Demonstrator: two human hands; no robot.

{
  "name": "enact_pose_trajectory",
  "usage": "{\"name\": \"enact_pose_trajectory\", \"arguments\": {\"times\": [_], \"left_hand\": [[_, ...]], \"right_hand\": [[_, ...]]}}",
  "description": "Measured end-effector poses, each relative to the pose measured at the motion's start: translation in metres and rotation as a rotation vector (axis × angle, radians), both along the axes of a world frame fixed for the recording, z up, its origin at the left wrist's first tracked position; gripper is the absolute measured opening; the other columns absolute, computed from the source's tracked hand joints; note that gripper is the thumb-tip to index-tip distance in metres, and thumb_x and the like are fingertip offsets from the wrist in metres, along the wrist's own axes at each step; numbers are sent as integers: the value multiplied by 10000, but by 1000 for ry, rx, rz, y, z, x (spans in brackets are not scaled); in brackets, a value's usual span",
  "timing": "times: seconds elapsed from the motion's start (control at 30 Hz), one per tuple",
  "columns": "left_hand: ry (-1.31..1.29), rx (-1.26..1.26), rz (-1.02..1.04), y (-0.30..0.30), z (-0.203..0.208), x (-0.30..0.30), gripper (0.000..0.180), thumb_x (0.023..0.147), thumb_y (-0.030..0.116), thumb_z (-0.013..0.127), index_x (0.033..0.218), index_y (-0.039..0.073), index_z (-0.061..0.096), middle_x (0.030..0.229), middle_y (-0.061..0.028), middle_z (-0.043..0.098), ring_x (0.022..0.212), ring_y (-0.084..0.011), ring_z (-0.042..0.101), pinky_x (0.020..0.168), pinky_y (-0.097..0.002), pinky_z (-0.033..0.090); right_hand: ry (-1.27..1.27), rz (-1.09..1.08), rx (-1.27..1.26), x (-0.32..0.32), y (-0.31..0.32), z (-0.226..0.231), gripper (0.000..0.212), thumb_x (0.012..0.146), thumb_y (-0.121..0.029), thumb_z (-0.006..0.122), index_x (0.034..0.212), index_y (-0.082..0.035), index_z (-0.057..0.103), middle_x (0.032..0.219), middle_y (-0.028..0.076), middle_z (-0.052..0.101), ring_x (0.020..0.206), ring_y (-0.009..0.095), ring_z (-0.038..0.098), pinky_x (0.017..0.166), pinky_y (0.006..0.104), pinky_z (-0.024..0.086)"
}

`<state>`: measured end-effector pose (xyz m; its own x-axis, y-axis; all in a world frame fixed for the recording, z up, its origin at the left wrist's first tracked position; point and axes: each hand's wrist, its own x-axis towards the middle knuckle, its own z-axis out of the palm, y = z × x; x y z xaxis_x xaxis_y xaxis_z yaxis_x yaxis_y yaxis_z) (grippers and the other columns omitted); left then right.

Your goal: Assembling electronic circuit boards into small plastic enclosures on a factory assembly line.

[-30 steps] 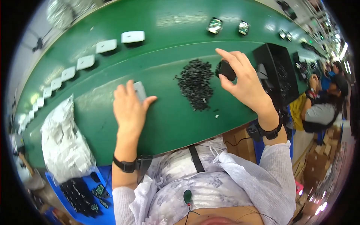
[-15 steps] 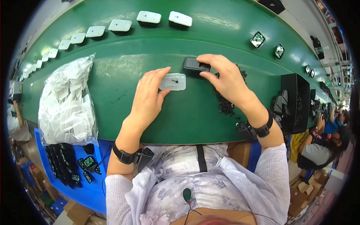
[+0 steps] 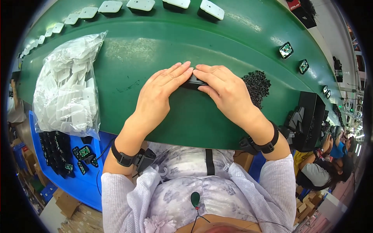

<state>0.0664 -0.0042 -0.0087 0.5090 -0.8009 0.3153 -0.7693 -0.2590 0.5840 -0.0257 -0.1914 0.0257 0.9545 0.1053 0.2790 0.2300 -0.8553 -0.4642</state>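
A black plastic case (image 3: 194, 82) lies on the green table in front of me, mostly covered by my two hands. My left hand (image 3: 159, 84) closes over its left side, the fingers together and their tips near the top. From the other side my right hand (image 3: 223, 81) grips it, fingers across the top and thumb along the near edge. The fingertips of both hands almost meet. The pale plastic cover is hidden from sight, so I cannot tell how it sits against the case.
A heap of small black parts (image 3: 257, 86) lies right of my hands. At left is a clear bag of white covers (image 3: 72, 89), above a blue bin (image 3: 77, 190) with circuit boards. White-topped cases (image 3: 140, 4) line the far side. Open cases with boards (image 3: 286, 50) and a black box (image 3: 309, 120) stand right.
My hands have come together on the black case, which has moved slightly down and left. The pale cover, earlier at my left hand, has gone out of sight. The view has shifted.
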Motion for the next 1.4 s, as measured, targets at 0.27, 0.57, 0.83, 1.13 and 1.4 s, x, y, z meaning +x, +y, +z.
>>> {"name": "enact_pose_trajectory", "arguments": {"times": [0.27, 0.57, 0.83, 1.13, 1.4], "left_hand": [[-159, 159, 40, -1, 10, -10, 503, 804, -34, 501, 1282, 113, 550, 1358, -30, 516, 1228, -196, 508, 1032, -409, 370], [-289, 168, 67, -1, 8, -9, 567, 749, 67, 659, 1299, 110, 528, 1348, -25, 524, 1204, -181, 523, 1010, -411, 378], [212, -97, 119, -36, 5, 3, 395, 802, 113, 687, 1168, 14, 578, 968, -145, 655, 790, -244, 643, 696, -310, 517], [1216, -473, 20, -50, 34, -31, 385, 965, 237, 533, 1162, -93, 537, 948, -135, 652, 754, -162, 655, 665, -257, 537], [1214, -590, -2, -48, 29, -44, 331, 944, 199, 563, 1135, -71, 551, 930, -104, 651, 757, -139, 648, 665, -255, 531]], "right_hand": [[-163, -68, -201, -8, 9, -13, 417, 715, -13, 684, 1125, -21, 610, 1123, 115, 615, 991, 276, 607, 767, 332, 544], [-146, -103, -166, -5, 11, -12, 365, 751, -31, 642, 1115, -45, 618, 1136, 92, 614, 980, 245, 611, 747, 331, 551], [175, -188, 874, 17, -27, 7, 278, 894, -100, 602, 1157, -10, 598, 1080, 83, 652, 993, 179, 609, 881, 279, 470], [37, -212, 1131, -18, -10, 25, 411, 900, -173, 635, 1254, -21, 493, 1110, 84, 581, 1036, 152, 541, 913, 298, 428], [-102, -322, 898, -14, -1, 28, 332, 830, -153, 708, 1106, -15, 586, 966, 28, 567, 888, 121, 551, 809, 271, 445]]}}
